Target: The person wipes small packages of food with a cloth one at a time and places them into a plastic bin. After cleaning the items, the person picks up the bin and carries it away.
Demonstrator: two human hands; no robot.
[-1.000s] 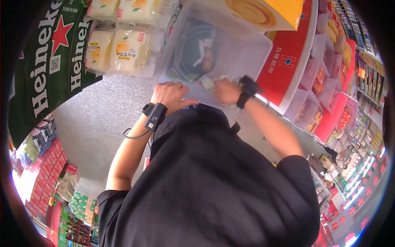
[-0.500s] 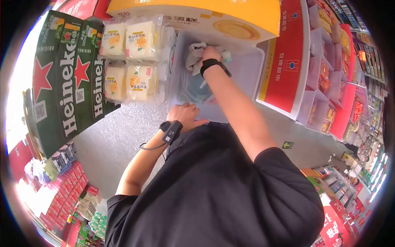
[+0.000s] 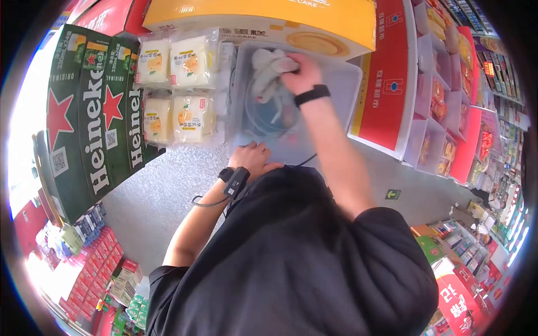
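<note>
My right hand (image 3: 303,73) holds a bunched grey cloth (image 3: 269,75) inside a translucent plastic bin (image 3: 344,92), near its back side. The cloth hangs from the fingers over a round, bluish clear item (image 3: 272,115) on the bin's floor. At the bin's near left corner is my left hand (image 3: 250,159), its fingers bent over the rim and its thumb stretched out to the right. What the left fingers press on is partly hidden.
Packaged white bread (image 3: 191,61) lies left of the bin, beside green Heineken boxes (image 3: 75,123). Behind stands a yellow cake box (image 3: 263,17). To the right are a red panel (image 3: 389,84) and divided trays of packaged snacks (image 3: 440,101). Grey floor (image 3: 162,190) shows below.
My right hand has moved slightly right, and the cloth is lifted and more stretched out, showing more of the round item. My left hand stays at the rim.
</note>
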